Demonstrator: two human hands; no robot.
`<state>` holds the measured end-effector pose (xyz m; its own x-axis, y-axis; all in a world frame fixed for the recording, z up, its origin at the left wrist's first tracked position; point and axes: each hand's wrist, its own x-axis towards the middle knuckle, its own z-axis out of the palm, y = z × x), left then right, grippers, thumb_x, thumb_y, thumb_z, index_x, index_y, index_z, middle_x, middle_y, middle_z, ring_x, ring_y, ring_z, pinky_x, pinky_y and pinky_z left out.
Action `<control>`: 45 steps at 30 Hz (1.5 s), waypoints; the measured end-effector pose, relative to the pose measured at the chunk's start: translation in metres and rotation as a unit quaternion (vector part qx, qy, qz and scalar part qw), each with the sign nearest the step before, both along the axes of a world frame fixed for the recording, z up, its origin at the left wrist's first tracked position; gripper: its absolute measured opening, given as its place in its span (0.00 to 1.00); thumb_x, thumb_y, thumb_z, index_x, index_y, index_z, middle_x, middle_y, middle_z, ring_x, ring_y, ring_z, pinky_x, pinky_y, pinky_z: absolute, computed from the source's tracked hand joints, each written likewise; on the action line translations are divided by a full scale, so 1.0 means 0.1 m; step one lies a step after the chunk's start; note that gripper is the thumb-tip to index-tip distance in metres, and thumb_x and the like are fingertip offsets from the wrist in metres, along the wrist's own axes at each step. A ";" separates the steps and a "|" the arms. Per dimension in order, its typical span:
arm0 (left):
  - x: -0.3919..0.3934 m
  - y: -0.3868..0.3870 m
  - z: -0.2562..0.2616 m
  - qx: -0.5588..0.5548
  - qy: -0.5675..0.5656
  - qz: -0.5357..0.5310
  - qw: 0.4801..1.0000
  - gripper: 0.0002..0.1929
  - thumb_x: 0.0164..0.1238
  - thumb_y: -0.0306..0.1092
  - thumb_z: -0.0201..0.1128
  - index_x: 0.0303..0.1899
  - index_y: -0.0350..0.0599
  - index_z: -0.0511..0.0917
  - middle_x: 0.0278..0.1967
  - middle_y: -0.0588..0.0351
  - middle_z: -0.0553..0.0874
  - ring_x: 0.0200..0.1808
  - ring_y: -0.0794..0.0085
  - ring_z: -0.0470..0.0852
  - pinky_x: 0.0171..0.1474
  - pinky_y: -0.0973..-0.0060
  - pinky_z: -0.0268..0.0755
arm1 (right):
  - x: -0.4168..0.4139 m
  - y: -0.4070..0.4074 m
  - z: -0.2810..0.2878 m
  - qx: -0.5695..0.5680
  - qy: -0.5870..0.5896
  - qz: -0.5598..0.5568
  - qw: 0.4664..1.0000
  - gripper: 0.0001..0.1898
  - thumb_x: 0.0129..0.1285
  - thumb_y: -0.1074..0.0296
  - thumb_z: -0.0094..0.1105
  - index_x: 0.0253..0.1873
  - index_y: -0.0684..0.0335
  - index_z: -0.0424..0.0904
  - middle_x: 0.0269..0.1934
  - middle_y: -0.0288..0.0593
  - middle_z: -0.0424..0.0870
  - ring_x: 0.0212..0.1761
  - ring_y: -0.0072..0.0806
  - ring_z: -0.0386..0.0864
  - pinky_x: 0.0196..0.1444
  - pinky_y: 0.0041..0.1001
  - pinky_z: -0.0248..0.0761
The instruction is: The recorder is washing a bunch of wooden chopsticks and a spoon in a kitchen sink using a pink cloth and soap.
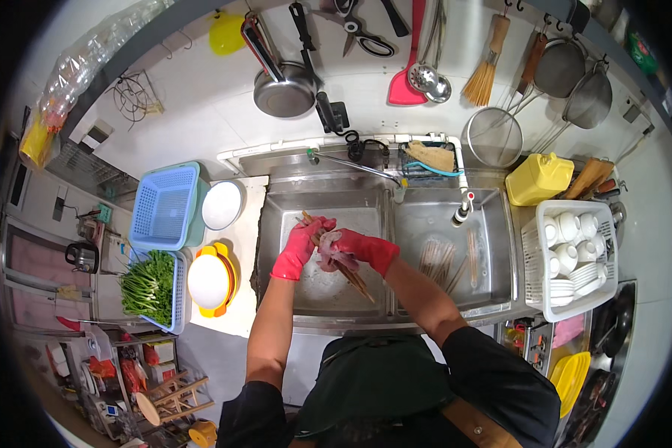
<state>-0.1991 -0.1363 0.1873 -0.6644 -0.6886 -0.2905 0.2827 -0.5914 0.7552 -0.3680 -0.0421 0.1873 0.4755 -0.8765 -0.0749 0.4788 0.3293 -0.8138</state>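
Note:
My left hand [301,246], in a red rubber glove, grips a bundle of wooden chopsticks [359,284] near its upper end, over the left basin [313,299] of a steel double sink. A pale, wet cloth [330,255] is wrapped around the middle of the bundle. My right hand [365,249], gloved the same way, presses this cloth against the sticks. Their lower ends jut out below the cloth, slanting to the right. More chopsticks [438,262] lie loose on the floor of the right basin [484,294].
A faucet [364,168] reaches over the divider. On the right stand a white basket [529,252] of bowls and a yellow jug [539,179]. To the left are a blue basket [165,204], leafy greens [151,288] and white bowls [209,281]. Strainers [560,67] and ladles [424,77] hang behind.

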 end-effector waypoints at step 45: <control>0.11 0.31 0.78 -0.548 -0.403 -0.440 0.586 0.27 0.71 0.53 0.62 0.63 0.43 0.77 0.53 0.40 0.86 0.56 0.48 0.84 0.58 0.56 0.74 | -0.43 -0.03 0.03 0.290 -0.150 0.200 0.924 0.11 0.65 0.64 0.57 0.44 0.66 0.77 0.31 0.37 0.80 0.31 0.28 0.81 0.38 0.27 0.77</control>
